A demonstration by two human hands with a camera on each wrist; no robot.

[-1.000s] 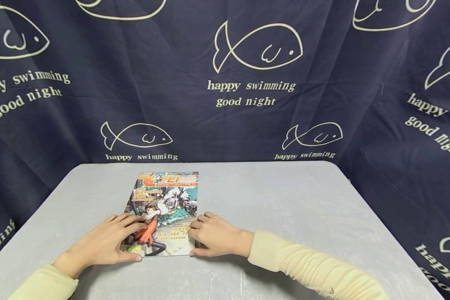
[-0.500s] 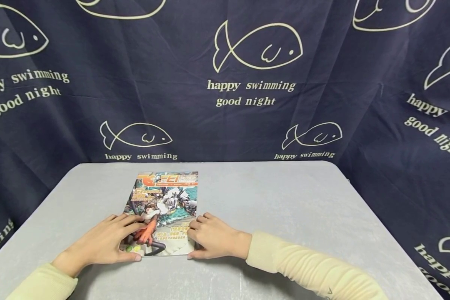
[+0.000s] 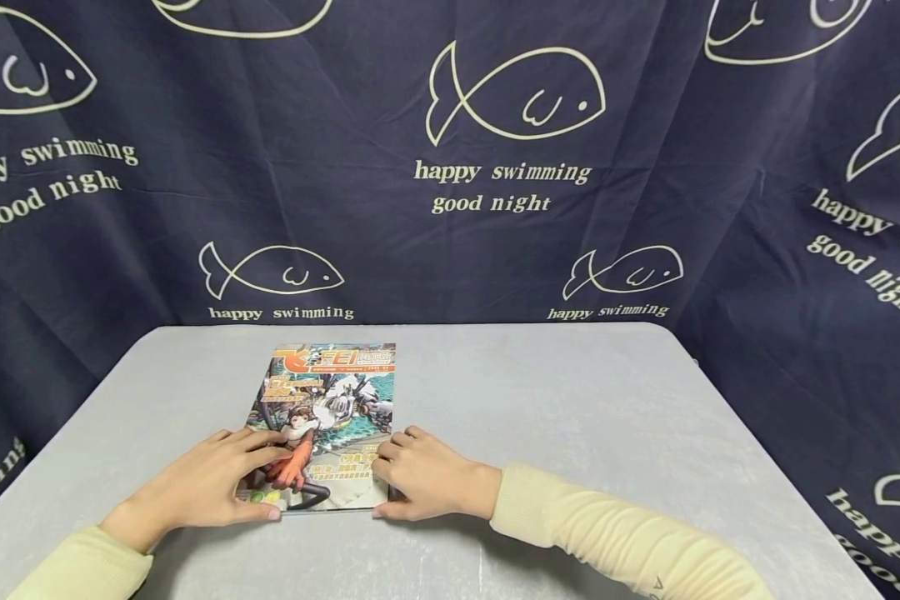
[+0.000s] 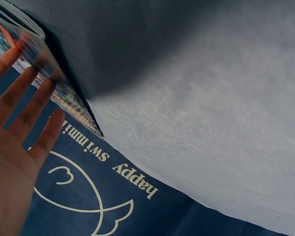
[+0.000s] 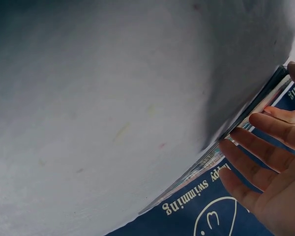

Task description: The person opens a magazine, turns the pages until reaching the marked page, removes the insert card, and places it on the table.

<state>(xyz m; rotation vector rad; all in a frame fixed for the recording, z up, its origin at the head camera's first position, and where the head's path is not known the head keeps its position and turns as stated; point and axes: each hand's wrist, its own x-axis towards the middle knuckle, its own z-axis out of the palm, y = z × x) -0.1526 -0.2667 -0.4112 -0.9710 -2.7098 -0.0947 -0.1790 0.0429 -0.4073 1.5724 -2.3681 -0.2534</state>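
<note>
A glossy magazine [image 3: 337, 417] with a colourful illustrated cover lies face up on the grey table, left of centre. My left hand [image 3: 202, 479] rests along its left side, fingers stretched over the cover and thumb at the bottom edge. On the opposite side, my right hand [image 3: 427, 475] lays its lightly bent fingers on the right edge, with the thumb by the lower right corner. In the left wrist view, spread fingertips touch the cover [image 4: 78, 110]. The right wrist view shows relaxed fingers against the magazine's long edge [image 5: 196, 162].
The grey table [image 3: 555, 400] stretches to both sides and behind the magazine. A dark blue curtain [image 3: 390, 250] printed with fish and lettering hangs at the table's back and sides. Cream sleeves [image 3: 528, 504] cover both forearms.
My right hand has edged slightly left, its thumb a little further in along the bottom edge. The left hand and the magazine are nearly still.
</note>
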